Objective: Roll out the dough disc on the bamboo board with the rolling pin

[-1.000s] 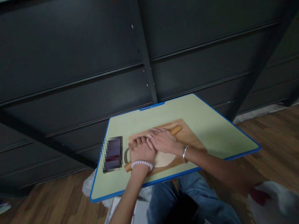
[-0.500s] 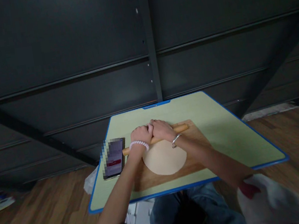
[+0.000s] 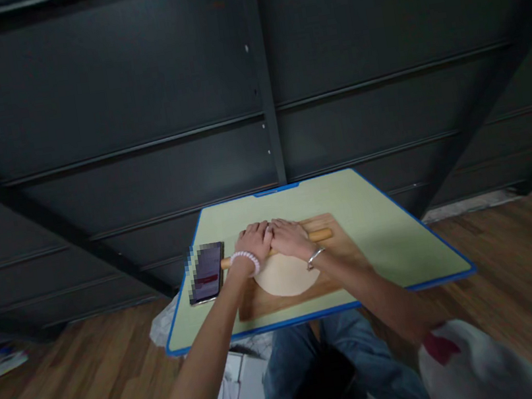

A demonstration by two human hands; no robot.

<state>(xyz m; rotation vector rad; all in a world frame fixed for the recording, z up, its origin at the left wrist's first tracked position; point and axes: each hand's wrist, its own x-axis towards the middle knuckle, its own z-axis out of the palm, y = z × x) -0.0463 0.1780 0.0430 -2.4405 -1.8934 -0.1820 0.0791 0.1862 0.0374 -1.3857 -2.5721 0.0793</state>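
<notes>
A wooden rolling pin [image 3: 320, 235] lies crosswise on a wooden board [image 3: 350, 260], over a round, flat sheet of pale dough [image 3: 288, 277]. My left hand [image 3: 255, 240], with a pale twisted band at the wrist, rests palm down on the pin left of its middle. Beside it my right hand [image 3: 290, 237], wearing a silver bracelet, presses on the pin too. Both hands have their fingers stretched forward across the pin, and they touch at the inner fingers. The pin's middle and the dough's far part are mostly hidden under them.
A phone [image 3: 210, 273], partly pixelated, lies left of the board, close to the pin's left end. Everything stands on a light green tabletop [image 3: 391, 234] with a blue edge. A dark panelled wall [image 3: 157, 176] rises behind it. My legs [image 3: 291, 369] are under the near edge.
My hands have gone from curled over the rolling pin to flatter, with fingers stretched forward. The pin's right end sits slightly nearer me. The camera view has shifted a little.
</notes>
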